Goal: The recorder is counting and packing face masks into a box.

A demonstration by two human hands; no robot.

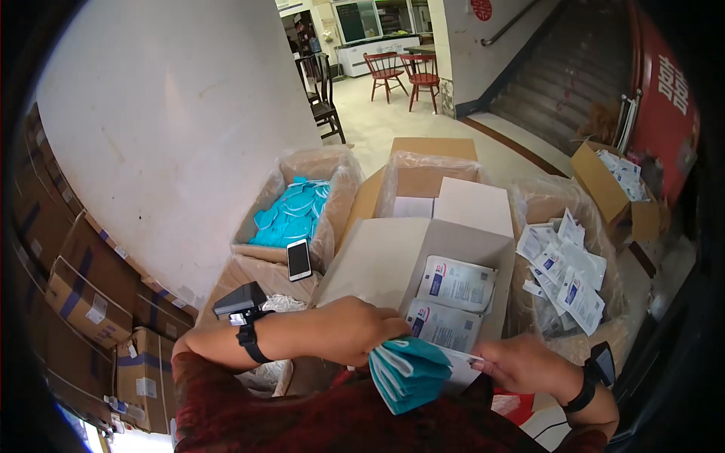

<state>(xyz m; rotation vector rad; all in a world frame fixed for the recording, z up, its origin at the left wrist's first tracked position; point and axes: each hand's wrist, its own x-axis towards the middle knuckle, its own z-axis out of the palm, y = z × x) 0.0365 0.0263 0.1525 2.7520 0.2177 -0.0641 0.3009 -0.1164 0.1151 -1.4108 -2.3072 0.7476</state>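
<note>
My left hand (351,331) is closed round the top of a stack of teal folded face masks (411,375) with white edges, held low in front of my body. To its right, my right hand (521,362) pinches the edge of a white packet (458,359), partly hidden behind the masks. Just beyond both hands stands an open white carton (381,253). Flat printed white packets (456,284) lie inside it in two stacks. Each of my wrists wears a black strap with a small device.
A plastic-lined box of teal masks (291,215) stands far left, with a phone (299,260) at its near corner. Loose white packets (563,272) fill a lined box on the right. Brown cartons (91,302) are stacked at left; chairs (384,74) and stairs lie beyond.
</note>
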